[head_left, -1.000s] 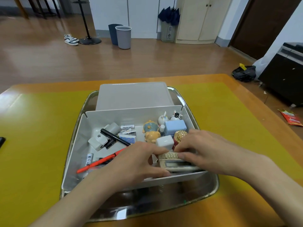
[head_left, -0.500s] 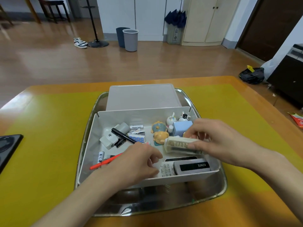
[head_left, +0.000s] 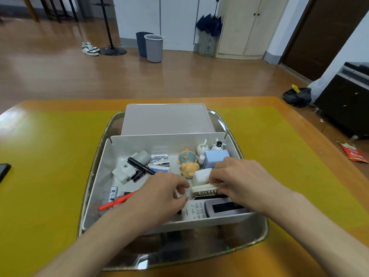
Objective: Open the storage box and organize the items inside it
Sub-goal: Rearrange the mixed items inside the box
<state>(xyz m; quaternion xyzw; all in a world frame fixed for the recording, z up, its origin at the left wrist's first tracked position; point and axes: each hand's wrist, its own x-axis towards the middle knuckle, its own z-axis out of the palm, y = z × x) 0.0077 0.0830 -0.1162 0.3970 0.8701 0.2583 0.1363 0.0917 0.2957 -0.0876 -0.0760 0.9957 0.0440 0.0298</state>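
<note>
The storage box (head_left: 139,144) sits open in the steel tray (head_left: 257,234) at the middle of the yellow-matted surface (head_left: 50,156), its lid (head_left: 165,118) lying flat at 12 o'clock behind it.

What has just changed: half a second ago the right hand (head_left: 245,180) carried the cream comb-like case (head_left: 205,189) up off the clutter, clear of the calculators. Now that case is back down inside the box, laid on edge just behind the calculators, with the right grip pinching its right end. The left hand (head_left: 161,192), which lay loosely curled over the calculator keys, has drawn in beside the case's left end; its fingers are curled, and I cannot tell whether they hold anything. In my judgement this means the case is being slotted into a row along the 5 o'clock corner, so the sorting is under way but far from finished.

Contents, from the larger pieces down:
- Two calculators at 5 o'clock against the near wall: a grey one (head_left: 225,206) and a white one (head_left: 194,210) side by side.
- A pale blue box (head_left: 215,157) at 2 o'clock, with a white block (head_left: 201,176) nearer the middle.
- A grey clip-like holder (head_left: 127,168) at 10 o'clock, a black marker (head_left: 139,164) lying across it.
- An orange pen (head_left: 117,200) at 8 o'clock.
- Two bear-like figures (head_left: 188,162) at the centre and two small white figurines (head_left: 209,146) at 1 o'clock.
- Loose batteries (head_left: 158,156) at 11 o'clock.

The left half looks unsorted.
</note>
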